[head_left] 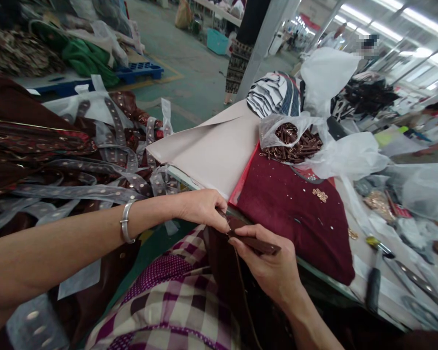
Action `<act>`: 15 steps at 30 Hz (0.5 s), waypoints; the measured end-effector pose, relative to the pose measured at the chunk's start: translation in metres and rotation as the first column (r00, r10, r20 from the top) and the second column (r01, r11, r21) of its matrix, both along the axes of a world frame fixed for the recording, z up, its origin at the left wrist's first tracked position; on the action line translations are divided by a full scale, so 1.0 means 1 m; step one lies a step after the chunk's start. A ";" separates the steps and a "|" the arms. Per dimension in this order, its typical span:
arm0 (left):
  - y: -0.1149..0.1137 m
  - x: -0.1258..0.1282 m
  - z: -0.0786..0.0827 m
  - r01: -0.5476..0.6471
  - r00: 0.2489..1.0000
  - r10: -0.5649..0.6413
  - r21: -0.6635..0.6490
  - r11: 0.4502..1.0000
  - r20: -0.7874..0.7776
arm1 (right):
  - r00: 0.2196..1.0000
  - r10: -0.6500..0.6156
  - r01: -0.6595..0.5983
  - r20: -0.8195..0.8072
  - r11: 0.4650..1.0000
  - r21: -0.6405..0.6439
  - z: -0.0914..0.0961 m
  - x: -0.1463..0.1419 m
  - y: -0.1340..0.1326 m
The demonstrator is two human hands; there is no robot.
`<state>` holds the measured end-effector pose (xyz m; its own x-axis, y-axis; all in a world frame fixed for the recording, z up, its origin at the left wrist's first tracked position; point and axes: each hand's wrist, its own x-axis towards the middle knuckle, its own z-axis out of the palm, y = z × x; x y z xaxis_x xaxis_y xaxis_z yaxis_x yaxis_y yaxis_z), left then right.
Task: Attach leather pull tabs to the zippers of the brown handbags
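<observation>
My left hand [204,206], with a silver bangle on its wrist, pinches the edge of a dark brown leather piece, probably part of a bag [222,262], that hangs over my lap. Close beside it, my right hand [273,265] grips a narrow brown leather strip [257,243] between thumb and fingers. The fingertips of both hands nearly meet, and what lies between them is too small to make out. Below them is a purple and cream checked apron [175,311].
Maroon cloth [284,204] with small metal bits covers the table, near a plastic bag of brown leather pulls [295,141]. A black-handled hammer [375,272] lies at right. Brown bags with studded, plastic-wrapped straps [83,194] pile up at left. A person [243,58] stands beyond.
</observation>
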<state>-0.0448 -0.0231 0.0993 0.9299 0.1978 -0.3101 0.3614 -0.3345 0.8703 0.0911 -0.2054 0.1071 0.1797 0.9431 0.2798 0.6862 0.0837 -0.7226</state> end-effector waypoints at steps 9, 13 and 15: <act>0.001 0.004 0.001 -0.001 1.000 0.001 0.037 0.999 -0.005 | 0.999 -0.021 0.020 -0.032 0.999 -0.026 -0.001 0.003 -0.005; -0.001 0.004 0.001 -0.006 1.000 0.007 0.079 0.997 -0.009 | 0.999 -0.031 0.031 -0.020 0.999 -0.025 -0.001 0.003 -0.006; -0.002 0.005 -0.001 -0.013 1.000 0.014 0.076 0.997 -0.006 | 1.000 -0.028 0.028 0.001 0.999 -0.031 -0.002 0.003 -0.007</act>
